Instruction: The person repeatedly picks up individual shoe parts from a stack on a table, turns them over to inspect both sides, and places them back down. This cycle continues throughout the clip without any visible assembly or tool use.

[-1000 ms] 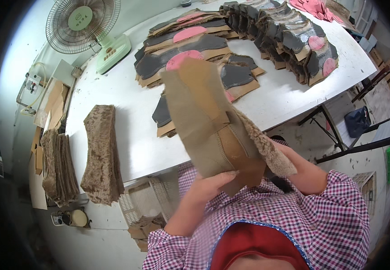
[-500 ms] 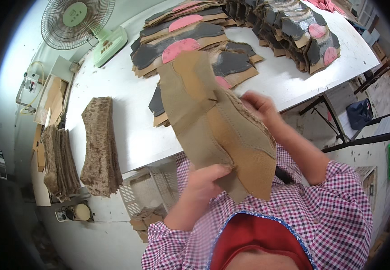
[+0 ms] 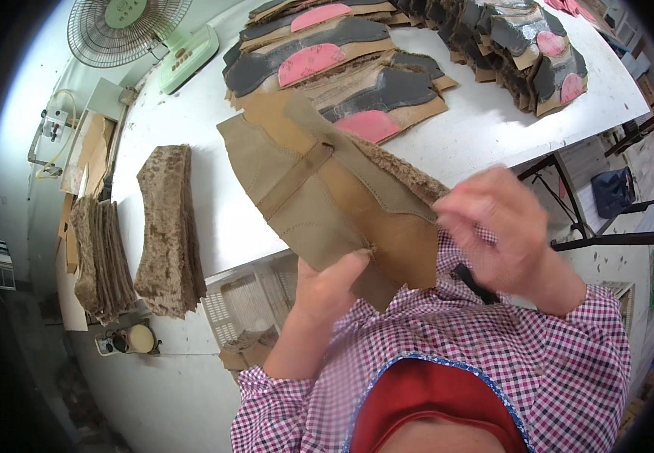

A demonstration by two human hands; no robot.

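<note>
My left hand (image 3: 331, 285) is closed on the lower edge of a shoe upper (image 3: 376, 177), its thumb on top. The upper is tan and brown suede-like material with stitched seams, and brown fleece shows along its right edge. It is held up over the table's front edge, smooth face toward me. Beside its lower right edge is my right hand (image 3: 497, 226), fingers curled but smeared by motion; whether it grips anything is unclear. Behind the upper lie overlapping boot pieces (image 3: 372, 94) with dark grey and pink patches.
Two stacks of brown fleece pieces, a larger one (image 3: 165, 226) and a slimmer one (image 3: 100, 257), are at the left of the white table (image 3: 225, 181). More patched pieces (image 3: 527, 45) are piled at the far right. A fan (image 3: 127, 30) stands far left; a plastic crate (image 3: 248, 302) sits below.
The shoe upper has tilted, its top end swinging left. My right hand has moved right and toward me, from the fleece edge to beside the lower right edge. My left hand keeps its hold.
</note>
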